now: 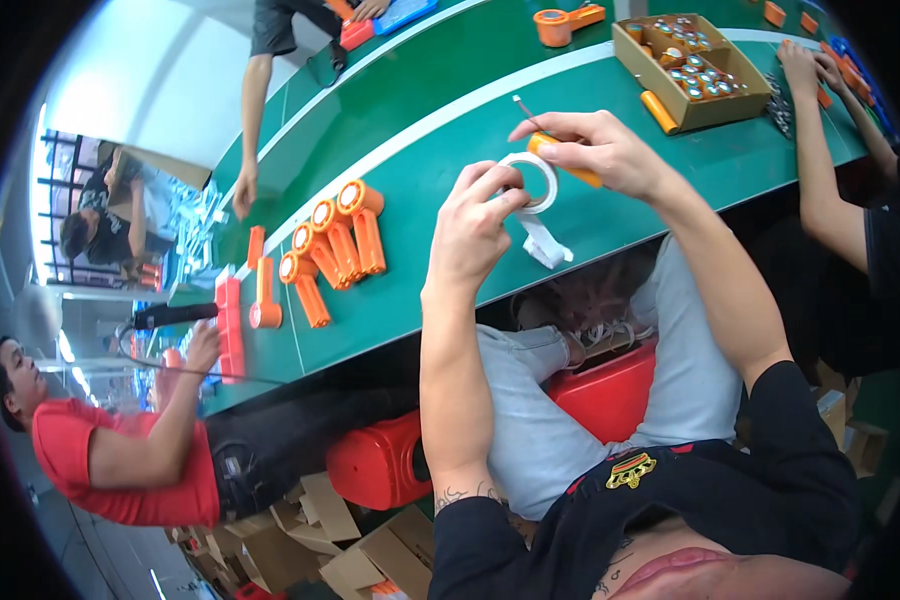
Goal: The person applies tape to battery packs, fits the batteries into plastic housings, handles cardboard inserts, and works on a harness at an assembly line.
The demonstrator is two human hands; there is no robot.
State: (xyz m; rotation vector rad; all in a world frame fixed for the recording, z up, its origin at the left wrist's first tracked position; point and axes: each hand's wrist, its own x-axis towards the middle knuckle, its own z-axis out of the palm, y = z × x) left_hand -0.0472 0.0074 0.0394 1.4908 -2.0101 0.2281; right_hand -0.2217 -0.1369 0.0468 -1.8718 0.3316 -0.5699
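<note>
My left hand (475,225) is closed on a roll of white tape (551,190), with its fingers at the ring's left side. From the roll a loose, crumpled tape end (545,246) hangs over the green table. Just above and to the right, my right hand (610,150) grips an orange cylindrical battery (542,146), partly hidden by the fingers. Thin wires with a small white connector (517,99) stick out from the battery's upper end. The battery and the roll are very close; I cannot tell whether they touch.
Several orange handheld devices (338,225) lie on the green table (410,290) to the left. Ahead on the right stands a cardboard box (705,108) of batteries, with an orange battery (658,112) beside it. Co-workers' arms (815,150) reach in from the right and far left.
</note>
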